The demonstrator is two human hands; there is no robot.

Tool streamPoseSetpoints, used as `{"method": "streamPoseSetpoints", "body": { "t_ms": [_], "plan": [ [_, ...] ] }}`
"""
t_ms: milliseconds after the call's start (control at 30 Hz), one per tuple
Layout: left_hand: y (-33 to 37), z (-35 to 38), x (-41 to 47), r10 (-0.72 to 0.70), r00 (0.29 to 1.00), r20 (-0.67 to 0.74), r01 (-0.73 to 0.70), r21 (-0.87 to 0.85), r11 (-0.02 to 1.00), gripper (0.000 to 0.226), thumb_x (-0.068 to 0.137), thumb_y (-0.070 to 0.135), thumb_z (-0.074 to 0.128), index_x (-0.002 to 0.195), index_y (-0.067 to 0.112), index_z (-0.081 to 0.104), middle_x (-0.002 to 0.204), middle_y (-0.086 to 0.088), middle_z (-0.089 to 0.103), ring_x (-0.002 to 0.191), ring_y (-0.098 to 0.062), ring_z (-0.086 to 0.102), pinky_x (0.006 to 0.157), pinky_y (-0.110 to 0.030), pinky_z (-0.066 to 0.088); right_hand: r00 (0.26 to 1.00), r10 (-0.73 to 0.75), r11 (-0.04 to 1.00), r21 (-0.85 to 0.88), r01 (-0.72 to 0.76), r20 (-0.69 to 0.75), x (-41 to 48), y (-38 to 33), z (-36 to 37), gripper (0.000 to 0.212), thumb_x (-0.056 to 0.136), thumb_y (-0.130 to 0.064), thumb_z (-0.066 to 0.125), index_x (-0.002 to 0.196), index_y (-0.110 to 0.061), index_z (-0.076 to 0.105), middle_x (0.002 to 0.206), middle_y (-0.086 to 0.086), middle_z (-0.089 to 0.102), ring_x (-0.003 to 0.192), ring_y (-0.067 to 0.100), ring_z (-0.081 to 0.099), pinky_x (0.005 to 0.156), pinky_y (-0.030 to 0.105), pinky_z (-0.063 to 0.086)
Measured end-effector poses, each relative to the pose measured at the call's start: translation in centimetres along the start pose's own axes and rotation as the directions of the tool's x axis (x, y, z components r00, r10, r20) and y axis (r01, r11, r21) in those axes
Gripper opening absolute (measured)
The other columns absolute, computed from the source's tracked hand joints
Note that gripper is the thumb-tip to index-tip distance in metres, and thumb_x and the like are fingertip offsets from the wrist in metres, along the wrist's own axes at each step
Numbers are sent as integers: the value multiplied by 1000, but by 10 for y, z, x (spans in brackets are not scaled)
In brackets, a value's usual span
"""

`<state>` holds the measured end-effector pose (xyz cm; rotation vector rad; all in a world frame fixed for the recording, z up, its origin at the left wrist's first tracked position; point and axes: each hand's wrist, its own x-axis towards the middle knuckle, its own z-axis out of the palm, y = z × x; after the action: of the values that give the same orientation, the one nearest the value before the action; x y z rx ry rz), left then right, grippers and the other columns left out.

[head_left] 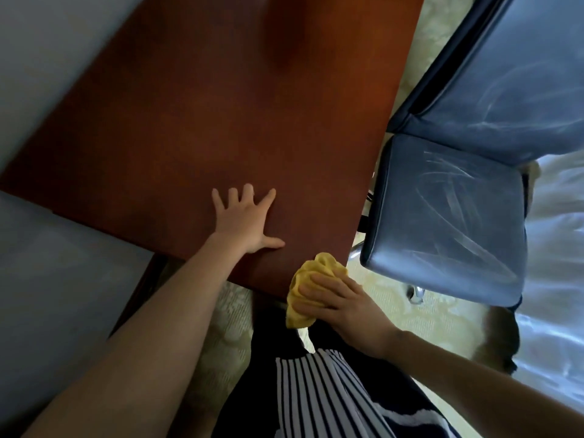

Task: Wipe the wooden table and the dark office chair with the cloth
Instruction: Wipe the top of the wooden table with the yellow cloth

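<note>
Reddish wooden table [221,105], patterned pale carpet [395,305]

I count one reddish-brown wooden table [221,105] with a flat rectangular top. There is one dark blue padded office chair [448,222], and under it I can make out just one shiny metal castor [416,294]. There is one crumpled yellow cloth [303,279]. My bare hands number two: one left hand [243,221], with all five fingers countable, and one right hand [341,306]. I also see one black-and-white striped garment [316,396] and one rumpled white fabric surface [556,248].
</note>
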<state>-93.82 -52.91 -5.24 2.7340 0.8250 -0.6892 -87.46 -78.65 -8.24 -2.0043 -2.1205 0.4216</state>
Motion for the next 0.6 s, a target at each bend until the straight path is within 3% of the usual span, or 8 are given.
{"method": "streamPoseSetpoints", "body": {
  "t_ms": [100,200,367,467,600],
  "plan": [
    [-6,11,-8,23,990,-136,-29,-46,999,95,77,71,53,150,29,9,146,-10,21,135,-35,19,111,-61,6,995,-86,996,17,85,47,7,23,-12,37,94,-26,53,130,-32,59,140,-11,51,135,18,41,107,45,40],
    [-20,22,-19,-18,983,-185,2,-86,996,98,79,70,50,151,26,-1,155,-9,6,142,-34,6,113,-60,3,996,-50,997,55,45,79,26,51,-28,39,93,-21,60,131,-28,58,141,-8,50,135,22,41,105,49,40],
    [-47,37,-40,-245,966,-80,232,-145,962,125,65,81,53,148,23,-20,154,-13,-25,143,-35,-16,111,-61,-6,988,5,999,39,-11,153,96,110,-57,40,98,-19,49,138,-23,49,148,-1,40,142,27,29,111,47,32],
    [-59,41,-53,-379,925,16,376,-167,912,137,57,87,51,145,18,-27,150,-18,-34,141,-38,-21,109,-62,-8,980,37,999,0,-38,196,156,134,-70,42,101,-19,45,143,-24,42,152,2,35,145,24,22,118,38,18],
    [-57,44,-60,-426,899,103,438,-241,866,140,55,87,55,144,18,-28,149,-19,-35,140,-36,-25,109,-63,-5,957,230,971,21,-238,179,212,150,-83,46,103,-18,38,147,-29,32,157,-1,25,147,21,11,117,37,12]
  ]
}}
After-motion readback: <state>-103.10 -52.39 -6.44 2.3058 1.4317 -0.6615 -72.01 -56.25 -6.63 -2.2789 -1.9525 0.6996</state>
